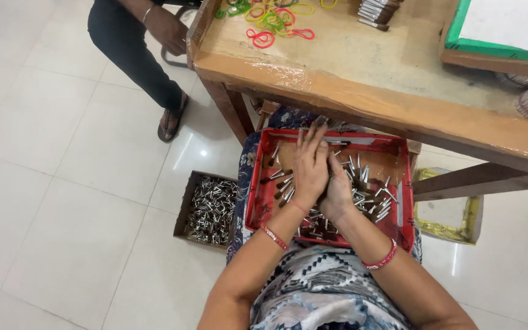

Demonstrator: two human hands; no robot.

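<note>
Wooden desk (pixel 362 67) fills the 12 to 2 o'clock area. Coloured rubber bands (pixel 273 18) lie loose on it at 12 o'clock, a stack of small metal pieces (pixel 377 11) just beside them. Green-edged board (pixel 502 27) at 1 o'clock. Cardboard box of metal tubes (pixel 209 209) on the white tiled floor (pixel 50 183) at 9 o'clock. Yellow-lined box (pixel 450 214) at 3 o'clock. Another person's leg and sandal (pixel 169 119) at 11 o'clock.

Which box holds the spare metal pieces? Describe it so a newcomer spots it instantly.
Start at the wooden table, then drop to the floor left of the red tray. The small brown cardboard box there brims with silvery pieces; the yellow box on the right does not.
</note>
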